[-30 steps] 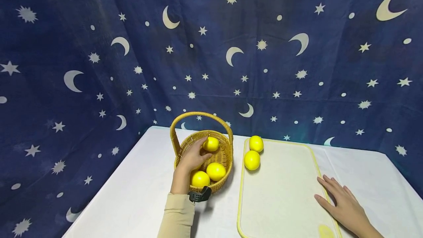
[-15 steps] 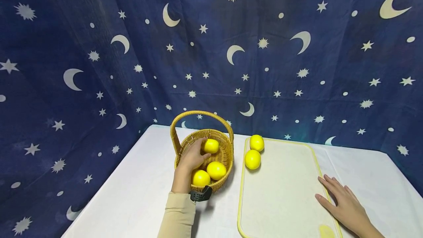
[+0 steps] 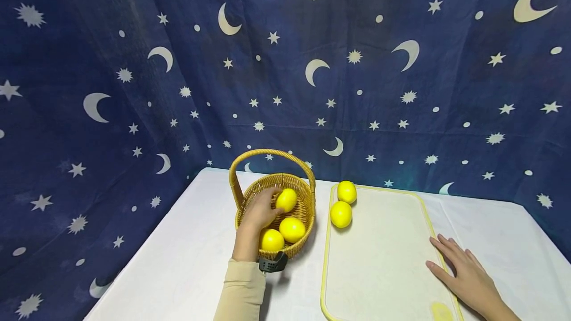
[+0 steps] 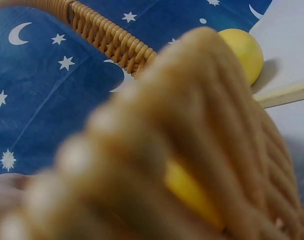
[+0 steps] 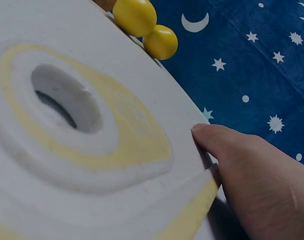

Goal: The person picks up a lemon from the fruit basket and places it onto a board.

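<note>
Inside the wicker basket (image 3: 308, 207) my left hand (image 3: 257, 212) reaches over the left rim and holds a yellow lemon (image 3: 287, 200) between thumb and fingers; the fingertips are partly hidden behind it. Two more lemons lie nearer in the basket, one at the front (image 3: 271, 240) and one right of it (image 3: 292, 230). In the left wrist view the blurred basket rim (image 4: 142, 130) covers most of that hand. My right hand (image 3: 466, 276) rests with straight fingers on the right edge of the white cutting board (image 3: 379, 261). Its thumb (image 5: 217, 140) shows in the right wrist view.
Two lemons, one farther back (image 3: 346, 192) and one nearer (image 3: 341, 214), sit at the board's far left corner. The basket's tall handle (image 3: 267, 151) arches above it. A white cloth covers the table (image 3: 178, 261); a dark blue star-and-moon curtain (image 3: 285, 63) hangs behind.
The lemon at my left hand has turned and shifted slightly nearer, between thumb and fingers. My right hand has stayed in place on the board's edge.
</note>
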The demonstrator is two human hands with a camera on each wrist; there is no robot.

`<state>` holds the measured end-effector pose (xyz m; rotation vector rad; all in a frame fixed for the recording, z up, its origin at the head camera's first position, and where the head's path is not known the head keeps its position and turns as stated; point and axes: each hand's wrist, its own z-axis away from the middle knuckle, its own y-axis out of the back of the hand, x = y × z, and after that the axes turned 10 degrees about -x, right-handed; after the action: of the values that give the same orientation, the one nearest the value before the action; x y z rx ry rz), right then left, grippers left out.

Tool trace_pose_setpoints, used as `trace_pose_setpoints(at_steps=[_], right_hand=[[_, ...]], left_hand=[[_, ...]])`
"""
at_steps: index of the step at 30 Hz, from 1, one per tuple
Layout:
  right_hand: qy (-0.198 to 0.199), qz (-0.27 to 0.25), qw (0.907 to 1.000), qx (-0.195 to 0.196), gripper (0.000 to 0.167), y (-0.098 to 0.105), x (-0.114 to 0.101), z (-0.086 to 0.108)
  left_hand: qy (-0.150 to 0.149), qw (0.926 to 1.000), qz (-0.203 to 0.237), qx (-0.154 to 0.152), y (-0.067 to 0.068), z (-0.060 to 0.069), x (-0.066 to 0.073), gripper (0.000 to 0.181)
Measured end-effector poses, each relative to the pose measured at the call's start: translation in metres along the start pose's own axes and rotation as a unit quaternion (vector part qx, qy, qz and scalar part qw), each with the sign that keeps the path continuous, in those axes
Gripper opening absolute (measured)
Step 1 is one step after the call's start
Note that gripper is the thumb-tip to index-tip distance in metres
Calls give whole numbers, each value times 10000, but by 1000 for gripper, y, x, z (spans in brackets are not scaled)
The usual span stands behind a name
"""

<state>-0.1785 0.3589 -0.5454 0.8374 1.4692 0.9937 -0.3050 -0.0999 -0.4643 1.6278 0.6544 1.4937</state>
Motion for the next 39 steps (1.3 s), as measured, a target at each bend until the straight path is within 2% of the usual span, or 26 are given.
trace_pose_setpoints(at_steps=[3,9,12,19,26,33,39], right_hand=[[85,4,9999,97,71,0,2,1],[140,1,9997,186,70,-2,0,0],[183,-12,9996,219,69,-3,-1,0],[129,-6,9998,157,69,-2,0,1],[93,-6,9999,111,70,-1,0,1],[58,-9,10000,46,72,0,-1,0],[51,-4,10000,54,72,0,0,0]], left_hand=[[-96,9999,94,-91,0,0,1,56],[-342,9989,-273,-184,-2,0,-2,66],[-267,9989,-362,-141,-2,1,-3,63],[-100,9999,-44,-113,-2,2,-2,66],[-265,9982,-494,-218,-2,1,-2,73],[-312,9975,-478,-415,0,2,-3,73],[-329,9977,-399,-432,0,2,-3,74]])
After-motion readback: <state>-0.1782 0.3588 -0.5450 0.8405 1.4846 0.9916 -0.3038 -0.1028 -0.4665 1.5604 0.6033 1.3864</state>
